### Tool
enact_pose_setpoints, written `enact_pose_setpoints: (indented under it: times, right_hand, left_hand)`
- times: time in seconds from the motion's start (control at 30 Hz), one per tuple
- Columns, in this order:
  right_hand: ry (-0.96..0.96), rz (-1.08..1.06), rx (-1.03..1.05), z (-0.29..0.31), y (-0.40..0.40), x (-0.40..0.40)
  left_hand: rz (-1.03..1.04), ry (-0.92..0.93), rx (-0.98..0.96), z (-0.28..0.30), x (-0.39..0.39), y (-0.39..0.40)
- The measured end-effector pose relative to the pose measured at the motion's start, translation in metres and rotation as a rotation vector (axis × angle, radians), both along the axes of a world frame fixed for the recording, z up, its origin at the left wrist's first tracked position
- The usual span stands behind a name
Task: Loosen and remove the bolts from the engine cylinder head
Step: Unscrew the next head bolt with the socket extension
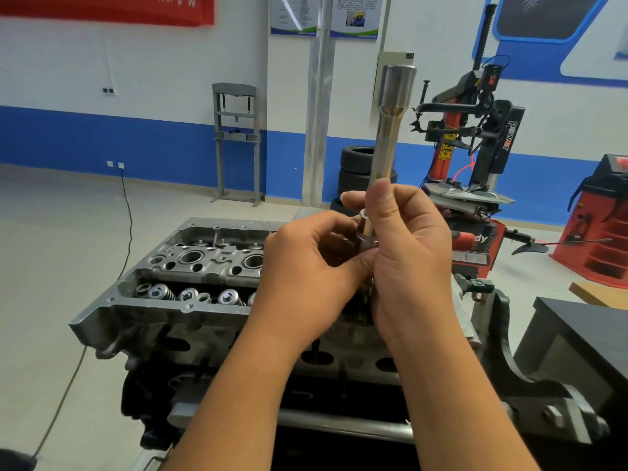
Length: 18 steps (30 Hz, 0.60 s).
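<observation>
The engine cylinder head [190,266] sits in the middle of the scene on a dark engine block [238,362], its open top showing round bores along the far row and a line of valve springs [190,295] along the near row. Its right part is hidden behind the 2 hands. No bolt can be made out clearly.

Above the head's right part, the right hand [407,253] grips a long chrome socket tool [390,130] upright, fingers and thumb curled round its lower shaft, the wider end pointing up. The left hand [306,277] is just beside it, touching it, with fingers curled in toward the tool's lower end, where a shiny collar shows; what exactly those fingertips pinch cannot be told.

To the right of the engine stands a metal stand bracket [530,368], and a dark cabinet [584,338] is near the right edge. Farther back are a red and black tyre changer [475,137], stacked tyres [356,171], a grey press frame [236,141] against the blue and white wall, and a red machine [601,219] at far right. A black cable [127,212] trails over the floor on the left.
</observation>
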State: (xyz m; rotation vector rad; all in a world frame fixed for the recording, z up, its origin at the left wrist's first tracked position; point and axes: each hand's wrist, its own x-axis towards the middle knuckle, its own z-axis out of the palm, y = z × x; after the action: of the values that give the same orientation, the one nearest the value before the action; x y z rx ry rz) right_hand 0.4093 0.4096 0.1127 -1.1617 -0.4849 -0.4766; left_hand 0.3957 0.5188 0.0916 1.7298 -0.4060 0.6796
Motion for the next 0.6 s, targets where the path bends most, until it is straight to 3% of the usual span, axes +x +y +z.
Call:
enact_pose_setpoints:
  times: [0.2,0.43,0.6]
  right_hand:
    - [0.034,-0.036,-0.007,-0.0014,0.0021,0.0025]
    - [0.037,-0.003,0.029,-0.0008,0.0006,0.0017]
    - [0.046,0.001,0.023,-0.0012,0.0018,0.0021]
  left_hand:
    - [-0.185,-0.013,0.067,0.0038,-0.0030,0.0014]
    - [0.005,-0.033,0.001,0.0002,-0.0002,-0.0015]
    - [-0.204,-0.001,0.017,0.0033,-0.0020,0.0031]
